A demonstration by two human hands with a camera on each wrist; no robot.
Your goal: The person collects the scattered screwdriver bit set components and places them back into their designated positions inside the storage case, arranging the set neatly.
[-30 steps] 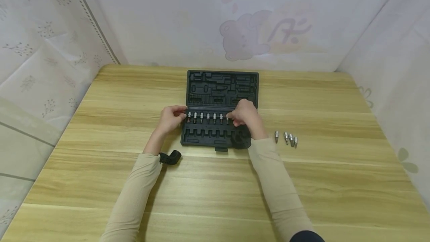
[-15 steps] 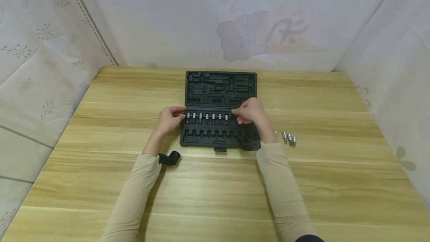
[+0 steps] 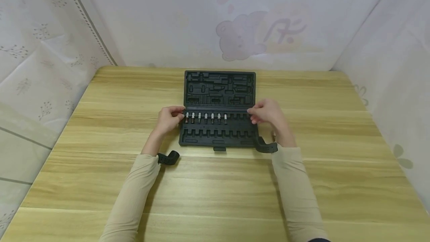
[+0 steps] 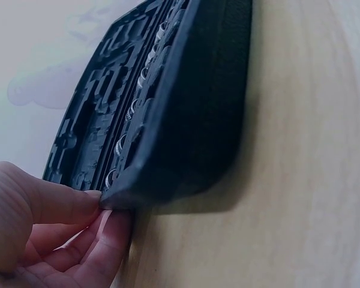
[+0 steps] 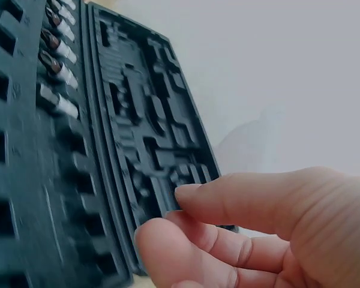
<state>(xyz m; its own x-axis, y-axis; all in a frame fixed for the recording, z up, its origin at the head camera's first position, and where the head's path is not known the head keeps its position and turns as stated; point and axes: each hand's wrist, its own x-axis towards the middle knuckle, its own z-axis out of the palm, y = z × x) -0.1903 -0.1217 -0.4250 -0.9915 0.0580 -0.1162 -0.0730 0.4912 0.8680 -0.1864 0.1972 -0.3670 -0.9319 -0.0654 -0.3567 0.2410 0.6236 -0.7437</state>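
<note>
"Fingers of the right hand [image 3: 267,113]: how do they stand?"

"Loosely bent, with thumb [image 5: 240,198] and forefinger tips close together and nothing visible between them. They lie over the right end of an open, black, rectangular moulded-plastic case [image 3: 235,126]; whether they touch it cannot be told."

"And the left hand [image 3: 168,118]?"

"It pinches the case's left end near the hinge, thumb on the upper edge, other fingers lower. A light, steady hold there should stop the base from sliding."

"Where are the bits?"

"Seven silver-collared metal socket bits [image 3: 212,117] lie side by side in the back row of the base, collars toward the black recessed lid [image 3: 220,89]."

"How is another best seated, if that is the step?"

"Probably by pinching the collar, matching its neighbours' direction, centring it over the next slot rightward, then pressing until level. A slanted push could leave it proud."

"Beyond the case?"

"One loose metal bit [image 3: 273,135], partly hidden by the right forearm, lies on the yellow-brown wood-grained table [image 3: 215,197]. A raised wrist would help the bent black wrist mount [image 3: 265,146] pass without knocking it."
</note>
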